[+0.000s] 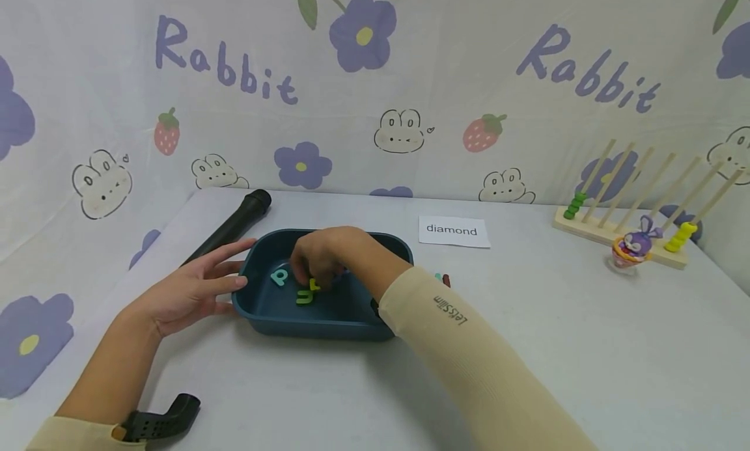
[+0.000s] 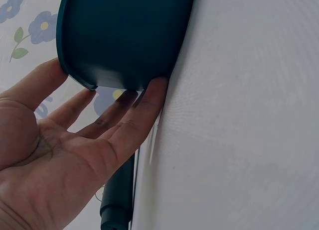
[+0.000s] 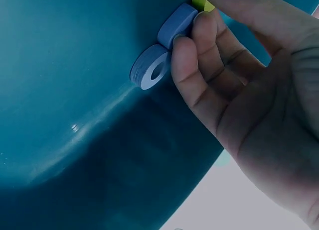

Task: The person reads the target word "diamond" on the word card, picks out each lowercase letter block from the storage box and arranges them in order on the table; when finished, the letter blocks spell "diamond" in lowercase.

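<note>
A dark teal plastic tub point(image 1: 328, 330) stands on the table. My left hand point(image 1: 190, 285) rests against its left end, fingers spread and fairly straight; the left wrist view shows fingertips touching the tub's wall point(image 2: 124, 46). My right hand point(image 1: 322, 259) reaches down inside, fingers curled, thumb and a finger on either side of a yellow letter point(image 1: 314, 284). Close by lie a yellow-green letter point(image 1: 304, 297) and a light-blue letter point(image 1: 279, 277). In the right wrist view, a blue letter piece point(image 3: 152, 68) lies against the fingertips; the yellow letter point(image 3: 202, 1) is partly hidden by my hand.
A white card point(image 1: 454, 232) reading "diamond" lies behind the tub's right side. Small coloured pieces point(image 1: 446, 280) show beside my right forearm. A black microphone point(image 1: 234, 223) lies at the left. Farther right stand a wooden peg rack point(image 1: 615, 236) and a purple rabbit figure point(image 1: 635, 246).
</note>
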### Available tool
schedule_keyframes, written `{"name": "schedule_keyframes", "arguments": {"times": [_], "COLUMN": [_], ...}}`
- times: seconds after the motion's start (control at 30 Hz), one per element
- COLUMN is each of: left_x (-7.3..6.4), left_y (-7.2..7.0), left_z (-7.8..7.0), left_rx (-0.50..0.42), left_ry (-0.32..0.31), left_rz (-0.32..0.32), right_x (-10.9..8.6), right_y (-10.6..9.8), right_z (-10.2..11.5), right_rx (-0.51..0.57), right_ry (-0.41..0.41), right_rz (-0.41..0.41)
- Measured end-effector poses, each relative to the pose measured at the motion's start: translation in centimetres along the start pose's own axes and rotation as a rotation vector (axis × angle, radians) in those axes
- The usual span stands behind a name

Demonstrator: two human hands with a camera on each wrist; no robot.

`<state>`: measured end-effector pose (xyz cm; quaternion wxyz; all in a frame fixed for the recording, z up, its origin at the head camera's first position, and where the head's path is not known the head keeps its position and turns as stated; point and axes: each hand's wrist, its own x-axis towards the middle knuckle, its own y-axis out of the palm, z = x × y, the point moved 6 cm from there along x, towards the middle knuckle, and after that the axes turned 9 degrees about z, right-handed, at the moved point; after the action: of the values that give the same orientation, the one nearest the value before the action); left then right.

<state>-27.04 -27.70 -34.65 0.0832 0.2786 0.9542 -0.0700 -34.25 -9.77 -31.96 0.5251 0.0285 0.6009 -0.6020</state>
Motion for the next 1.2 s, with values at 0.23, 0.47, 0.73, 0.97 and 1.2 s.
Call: {"name": "schedule_keyframes", "arguments": {"times": [0.23,0.47,0.73,0.97,1.2], "left_x": [0.0,0.0,0.1,0.1,0.0], "left_y": [0.0,0.0,0.0,0.0,-0.1], "left_z": [0.0,-0.1,0.0,-0.1,-0.1], "left_rx": [-0.003,-0.007,-0.012,-0.015,-0.004], "left_ry": [-0.004,-0.006,-0.024,-0.018,-0.015], "left_rz": [-0.001,-0.007,-0.019,-0.004,-0.011], "right_x": [0.1,-0.4,-1.6,-3.1,-4.8], "right_y": [-0.2,-0.8,-2.1,-3.2,-3.9], "right_z": [-0.5,-1.0,-1.3,-1.5,-1.5], "right_rx": [0.073,0.206,0.287,0.283,0.311], "right_ry": [-0.050,-0.143,-0.281,-0.272,-0.295], "right_rz": [0.005,-0.020,-0.101,-0.174,-0.213]}}
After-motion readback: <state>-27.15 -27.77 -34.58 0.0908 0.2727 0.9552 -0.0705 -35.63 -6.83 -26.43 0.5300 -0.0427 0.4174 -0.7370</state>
